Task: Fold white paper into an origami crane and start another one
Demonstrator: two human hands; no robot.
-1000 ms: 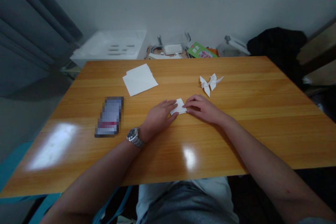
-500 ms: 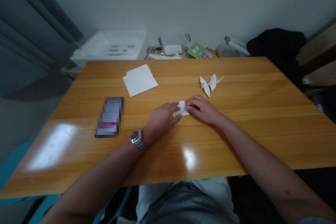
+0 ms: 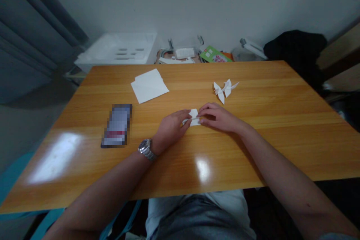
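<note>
A small piece of folded white paper (image 3: pixel 194 117) sits at the middle of the wooden table (image 3: pixel 253 146), pinched from both sides. My left hand (image 3: pixel 170 128), with a metal watch on its wrist, grips the paper's left edge with closed fingertips. My right hand (image 3: pixel 219 117) pinches the paper's right edge, fingers pressed together. A finished white paper crane (image 3: pixel 225 89) lies on the table a little beyond my right hand.
A stack of white paper sheets (image 3: pixel 149 85) lies at the table's far left. A phone (image 3: pixel 117 125) lies left of my left hand. Behind the table stand a white tray, a green booklet (image 3: pixel 215 54) and a black bag (image 3: pixel 295 47).
The small paper has been lifted slightly off the table and folded narrower between my fingertips. Both hands have drawn a little closer together on it.
</note>
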